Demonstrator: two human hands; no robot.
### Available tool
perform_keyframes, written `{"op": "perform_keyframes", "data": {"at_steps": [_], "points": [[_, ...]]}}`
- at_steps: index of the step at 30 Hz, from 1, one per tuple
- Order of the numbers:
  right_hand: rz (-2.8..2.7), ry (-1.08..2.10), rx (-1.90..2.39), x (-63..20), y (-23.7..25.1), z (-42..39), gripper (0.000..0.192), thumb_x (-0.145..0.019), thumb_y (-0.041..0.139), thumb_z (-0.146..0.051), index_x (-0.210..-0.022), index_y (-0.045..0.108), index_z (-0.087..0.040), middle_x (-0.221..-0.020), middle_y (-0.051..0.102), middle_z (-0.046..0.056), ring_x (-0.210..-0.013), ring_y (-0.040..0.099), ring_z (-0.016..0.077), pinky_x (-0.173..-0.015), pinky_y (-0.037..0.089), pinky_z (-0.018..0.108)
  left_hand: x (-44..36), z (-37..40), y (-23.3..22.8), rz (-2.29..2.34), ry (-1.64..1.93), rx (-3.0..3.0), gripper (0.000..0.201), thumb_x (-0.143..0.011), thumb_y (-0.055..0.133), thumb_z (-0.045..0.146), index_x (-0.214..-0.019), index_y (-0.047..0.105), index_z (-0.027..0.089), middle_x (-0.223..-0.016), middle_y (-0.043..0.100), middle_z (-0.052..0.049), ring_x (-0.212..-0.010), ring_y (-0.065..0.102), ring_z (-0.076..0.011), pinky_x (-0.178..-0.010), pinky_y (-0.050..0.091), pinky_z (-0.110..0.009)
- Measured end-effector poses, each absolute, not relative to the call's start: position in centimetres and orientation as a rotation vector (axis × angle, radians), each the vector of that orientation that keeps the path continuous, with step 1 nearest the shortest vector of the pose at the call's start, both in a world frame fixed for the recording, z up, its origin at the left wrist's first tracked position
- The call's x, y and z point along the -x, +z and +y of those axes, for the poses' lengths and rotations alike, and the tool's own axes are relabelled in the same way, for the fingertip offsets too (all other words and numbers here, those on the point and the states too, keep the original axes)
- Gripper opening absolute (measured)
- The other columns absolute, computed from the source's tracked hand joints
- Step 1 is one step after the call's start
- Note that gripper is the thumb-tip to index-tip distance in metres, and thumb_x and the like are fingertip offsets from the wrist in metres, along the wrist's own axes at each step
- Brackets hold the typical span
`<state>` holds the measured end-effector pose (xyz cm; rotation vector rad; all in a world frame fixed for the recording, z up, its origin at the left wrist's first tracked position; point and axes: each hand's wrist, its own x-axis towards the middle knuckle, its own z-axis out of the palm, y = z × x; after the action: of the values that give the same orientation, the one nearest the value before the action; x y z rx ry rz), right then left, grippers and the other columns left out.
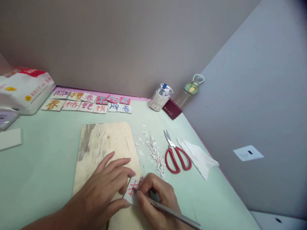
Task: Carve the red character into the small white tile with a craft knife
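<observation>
A small white tile (129, 193) with a red written character lies on a wooden board (106, 140). My left hand (110, 183) rests on the board, its thumb and a curled finger gripping the tile's left side while other fingers spread outward. A slim silver pen-shaped craft knife (172, 213) is pinched in my right hand (158, 198), its dark tip at the red strokes. That hand hides the tile's right part. Pale shavings (153, 152) are scattered to the right of the board. Beside them lie red-handled scissors (173, 151), blades pointing away.
Several tiles with coloured characters (86, 106) line the back of the green table (49, 159). A tissue pack (34, 92) stands back left. A can (160, 98), dark red booklet (172, 109) and bottle (190, 90) are back right. Crumpled tissue (199, 157) lies near the right edge.
</observation>
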<state>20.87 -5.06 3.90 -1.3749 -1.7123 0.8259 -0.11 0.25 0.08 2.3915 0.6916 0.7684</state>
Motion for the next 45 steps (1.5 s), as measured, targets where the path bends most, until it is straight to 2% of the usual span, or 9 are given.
{"op": "perform_keyframes", "data": {"at_steps": [6,11,15,19,24,28,35,45], "points": [[-1.759,0.848,1.364,-21.1,4.2,-5.1,0.019,-0.091,0.054,-0.021,-0.074,0.046,-0.024,-0.066,0.054,-0.003,-0.057,0.048,0.0118,-0.055,0.038,0.024,-0.1,0.2,0.2,0.727,0.763,-2.362,0.041,-0.086,0.070,0.003,-0.100,0.041,0.029,-0.120,0.068,0.004,-0.144,0.046,-0.0201,-0.129,0.001,-0.038],[-1.755,0.811,1.368,-21.1,3.8,-5.0,0.019,-0.088,0.055,-0.018,-0.073,0.046,-0.024,-0.065,0.057,-0.003,-0.058,0.051,0.0122,-0.058,0.040,0.024,-0.3,-0.1,0.4,0.781,0.797,-2.369,0.051,-0.079,0.082,0.008,-0.111,0.047,0.028,-0.106,0.063,0.003,-0.134,0.052,-0.0248,-0.129,0.004,-0.045],[-1.788,0.760,1.361,-21.0,3.8,-4.9,0.016,-0.086,0.055,-0.016,-0.073,0.047,-0.023,-0.065,0.058,-0.003,-0.058,0.052,0.0124,-0.058,0.040,0.024,-0.5,-0.6,0.6,0.836,0.791,-2.376,0.071,-0.071,0.084,0.004,-0.127,0.048,0.028,-0.118,0.061,0.001,-0.131,0.052,-0.0264,-0.131,0.007,-0.048],[-1.851,0.749,1.330,-21.2,4.1,-4.9,0.015,-0.084,0.056,-0.016,-0.074,0.047,-0.024,-0.065,0.057,-0.004,-0.058,0.051,0.0121,-0.059,0.039,0.024,-0.3,-0.5,0.6,0.819,0.740,-2.403,0.081,-0.073,0.076,-0.001,-0.142,0.046,0.029,-0.121,0.060,0.000,-0.120,0.056,-0.0242,-0.130,0.012,-0.049],[-1.923,0.735,1.274,-21.4,4.4,-4.9,0.015,-0.083,0.055,-0.016,-0.075,0.045,-0.024,-0.064,0.056,-0.005,-0.058,0.051,0.0122,-0.059,0.039,0.024,0.1,0.1,0.3,0.703,0.724,-2.417,0.069,-0.083,0.065,0.000,-0.143,0.049,0.029,-0.111,0.061,0.002,-0.111,0.058,-0.0208,-0.131,0.008,-0.048],[-1.966,0.733,1.243,-21.5,4.4,-5.0,0.014,-0.083,0.053,-0.014,-0.077,0.045,-0.024,-0.066,0.055,-0.004,-0.057,0.050,0.0117,-0.057,0.038,0.023,0.2,0.1,0.1,0.719,0.727,-2.438,0.062,-0.091,0.062,0.002,-0.145,0.048,0.028,-0.113,0.062,0.001,-0.112,0.058,-0.0203,-0.131,0.008,-0.046],[-2.003,0.725,1.154,-21.4,4.3,-5.0,0.014,-0.084,0.051,-0.014,-0.082,0.043,-0.025,-0.069,0.054,-0.003,-0.059,0.050,0.0128,-0.056,0.039,0.023,0.1,0.3,0.1,0.737,0.732,-2.432,0.060,-0.092,0.062,0.004,-0.145,0.046,0.029,-0.112,0.063,0.001,-0.109,0.059,-0.0216,-0.129,0.013,-0.050],[-2.028,0.805,1.160,-21.5,5.2,-4.9,0.016,-0.084,0.050,-0.014,-0.079,0.040,-0.025,-0.068,0.051,-0.003,-0.058,0.046,0.0130,-0.055,0.036,0.026,0.2,0.5,0.2,0.721,0.746,-2.417,0.049,-0.095,0.063,0.010,-0.140,0.051,0.028,-0.112,0.065,0.002,-0.110,0.061,-0.0211,-0.130,0.011,-0.047]]}}
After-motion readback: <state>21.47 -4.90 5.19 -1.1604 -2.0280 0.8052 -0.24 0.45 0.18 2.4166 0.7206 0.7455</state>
